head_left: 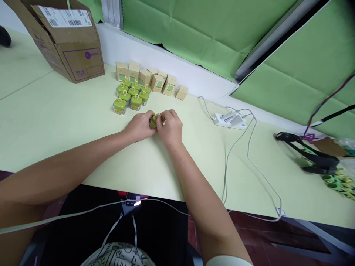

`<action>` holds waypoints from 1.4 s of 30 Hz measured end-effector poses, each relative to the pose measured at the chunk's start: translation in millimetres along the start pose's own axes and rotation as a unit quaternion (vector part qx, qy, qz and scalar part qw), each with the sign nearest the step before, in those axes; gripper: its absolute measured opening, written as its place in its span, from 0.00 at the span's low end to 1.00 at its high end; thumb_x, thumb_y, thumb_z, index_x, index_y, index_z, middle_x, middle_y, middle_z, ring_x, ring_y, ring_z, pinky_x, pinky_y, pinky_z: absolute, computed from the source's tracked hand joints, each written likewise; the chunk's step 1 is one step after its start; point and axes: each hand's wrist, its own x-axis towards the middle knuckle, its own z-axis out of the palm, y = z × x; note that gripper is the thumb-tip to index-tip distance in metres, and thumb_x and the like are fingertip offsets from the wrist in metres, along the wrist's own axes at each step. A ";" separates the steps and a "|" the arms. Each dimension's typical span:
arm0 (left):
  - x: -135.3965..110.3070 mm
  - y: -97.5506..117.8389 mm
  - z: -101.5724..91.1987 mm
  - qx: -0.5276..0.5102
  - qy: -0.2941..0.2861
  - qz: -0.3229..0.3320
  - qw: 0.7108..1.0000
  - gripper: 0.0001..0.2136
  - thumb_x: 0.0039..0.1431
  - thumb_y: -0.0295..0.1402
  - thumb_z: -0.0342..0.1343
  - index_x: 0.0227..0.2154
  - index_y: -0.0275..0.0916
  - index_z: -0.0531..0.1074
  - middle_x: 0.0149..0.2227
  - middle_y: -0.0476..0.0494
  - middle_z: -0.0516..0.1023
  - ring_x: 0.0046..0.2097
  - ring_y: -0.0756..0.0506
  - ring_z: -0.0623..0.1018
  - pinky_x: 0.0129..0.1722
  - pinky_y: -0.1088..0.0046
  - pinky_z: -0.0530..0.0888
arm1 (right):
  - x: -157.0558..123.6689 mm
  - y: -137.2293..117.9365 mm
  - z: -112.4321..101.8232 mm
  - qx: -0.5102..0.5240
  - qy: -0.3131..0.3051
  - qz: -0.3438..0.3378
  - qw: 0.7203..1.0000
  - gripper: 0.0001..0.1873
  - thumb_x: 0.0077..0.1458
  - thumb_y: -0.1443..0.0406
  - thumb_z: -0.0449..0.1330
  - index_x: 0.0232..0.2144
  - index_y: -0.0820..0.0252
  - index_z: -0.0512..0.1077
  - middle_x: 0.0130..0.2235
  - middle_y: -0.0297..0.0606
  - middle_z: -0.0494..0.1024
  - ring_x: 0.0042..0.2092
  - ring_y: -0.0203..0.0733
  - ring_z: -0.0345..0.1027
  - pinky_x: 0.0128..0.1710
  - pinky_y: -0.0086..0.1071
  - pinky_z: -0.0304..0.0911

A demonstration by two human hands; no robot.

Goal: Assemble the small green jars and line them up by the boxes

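Both of my hands are closed around one small clear jar with a green lid, held just over the table. My left hand grips its left side, and my right hand has thumb and fingers on its right side and lid. My fingers cover much of the jar. Beyond my left hand stands a cluster of several like jars, each with a green lid and a pale loop on top. Behind them is a row of small tan cardboard boxes, some with green labels.
A large open cardboard box stands at the back left. To the right, a white power strip has plugs in it, and its cables trail over the table edge. A black stand-like object and green plastic pieces lie far right.
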 end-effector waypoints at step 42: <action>-0.8 -26.8 -8.9 -0.002 -0.144 0.128 0.981 0.11 0.60 0.29 0.53 0.42 0.41 0.78 0.48 0.41 0.82 0.51 0.38 0.80 0.54 0.59 0.76 | 18.7 61.4 -11.9 -0.012 -0.025 0.011 1.000 0.12 0.66 0.59 0.50 0.37 0.53 0.73 0.38 0.43 0.78 0.38 0.48 0.70 0.45 0.46 0.69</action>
